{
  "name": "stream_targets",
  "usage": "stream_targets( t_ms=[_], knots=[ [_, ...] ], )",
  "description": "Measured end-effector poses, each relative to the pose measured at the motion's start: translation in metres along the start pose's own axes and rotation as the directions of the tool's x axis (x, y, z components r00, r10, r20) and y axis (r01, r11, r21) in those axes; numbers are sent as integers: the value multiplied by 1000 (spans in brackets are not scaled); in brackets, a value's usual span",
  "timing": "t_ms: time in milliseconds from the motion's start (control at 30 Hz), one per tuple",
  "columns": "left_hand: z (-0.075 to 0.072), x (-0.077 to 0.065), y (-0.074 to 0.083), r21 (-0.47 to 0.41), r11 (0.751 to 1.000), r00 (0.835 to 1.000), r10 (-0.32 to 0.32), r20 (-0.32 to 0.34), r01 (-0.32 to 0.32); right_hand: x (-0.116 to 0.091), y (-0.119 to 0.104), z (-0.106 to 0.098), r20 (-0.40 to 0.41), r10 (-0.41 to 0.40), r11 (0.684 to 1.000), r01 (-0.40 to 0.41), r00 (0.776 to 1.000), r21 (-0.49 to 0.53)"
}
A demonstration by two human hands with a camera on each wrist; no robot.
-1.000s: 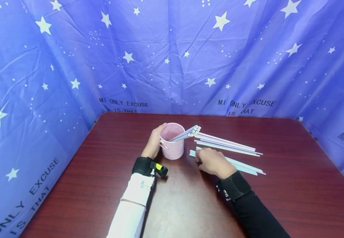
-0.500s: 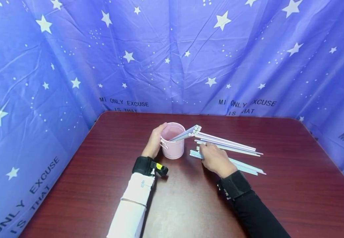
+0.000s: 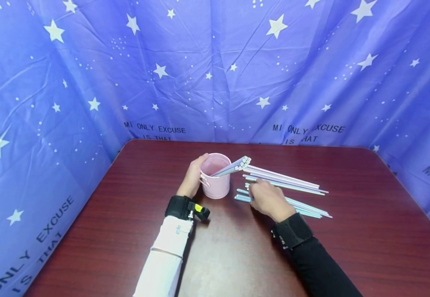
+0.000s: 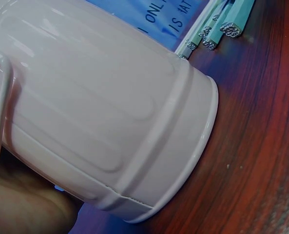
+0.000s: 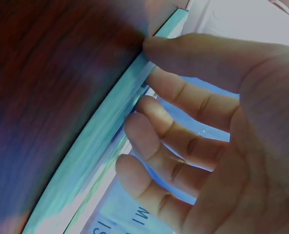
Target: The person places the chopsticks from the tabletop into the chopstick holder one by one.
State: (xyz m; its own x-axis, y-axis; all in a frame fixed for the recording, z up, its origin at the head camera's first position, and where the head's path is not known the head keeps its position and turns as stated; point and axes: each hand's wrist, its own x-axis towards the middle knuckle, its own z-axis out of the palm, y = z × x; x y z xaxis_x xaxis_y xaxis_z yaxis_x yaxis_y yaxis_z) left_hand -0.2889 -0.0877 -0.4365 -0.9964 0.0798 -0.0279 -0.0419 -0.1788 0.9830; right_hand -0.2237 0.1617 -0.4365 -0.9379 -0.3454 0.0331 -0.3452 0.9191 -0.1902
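My left hand grips the small pink bucket on its left side, thumb at the rim. A bundle of thin pastel sticks leans out of the bucket to the right. To its right, my right hand is over the near group of teal sticks. In the right wrist view, the thumb and index finger pinch a teal stick near one end, with the other fingers loosely bent alongside. In the left wrist view, the pink bucket fills most of the picture, and stick ends with a flower-like pattern show beyond it.
Pink, purple and pale green sticks lie behind the right hand, slanting toward the right. The dark red wooden table carries everything. A blue curtain with stars hangs behind and along the sides.
My right hand has shifted slightly right and away from me. Left ends of the teal sticks have spread, one moving toward me. The left hand and bucket stay in place.
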Motion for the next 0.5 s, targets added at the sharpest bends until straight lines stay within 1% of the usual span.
stream_targets(
  t_ms=[100,133,200,333,400,433,500],
  knots=[
    [0,0,0,-1,1000,1000,0,-6,0,14,23,28,-30,-36,999,35,999,-16],
    [0,-1,0,-1,1000,1000,-2,-9,2,16,27,33,-37,-45,999,45,998,-20],
    [0,-1,0,-2,1000,1000,-5,-15,5,16,28,34,-45,-64,998,64,997,-11],
    [1,-2,1,-4,1000,1000,-6,-18,6,8,13,15,-60,-83,997,83,995,3],
    [1,-2,2,-5,1000,1000,-5,-16,5,9,16,20,-108,-114,993,112,988,-26],
    [2,-2,2,-4,1000,1000,-5,-16,5,8,16,19,-118,-125,992,121,985,-35],
    [2,-2,2,-5,1000,1000,-6,-13,6,5,12,12,-134,-136,990,132,982,-42]
  ],
)
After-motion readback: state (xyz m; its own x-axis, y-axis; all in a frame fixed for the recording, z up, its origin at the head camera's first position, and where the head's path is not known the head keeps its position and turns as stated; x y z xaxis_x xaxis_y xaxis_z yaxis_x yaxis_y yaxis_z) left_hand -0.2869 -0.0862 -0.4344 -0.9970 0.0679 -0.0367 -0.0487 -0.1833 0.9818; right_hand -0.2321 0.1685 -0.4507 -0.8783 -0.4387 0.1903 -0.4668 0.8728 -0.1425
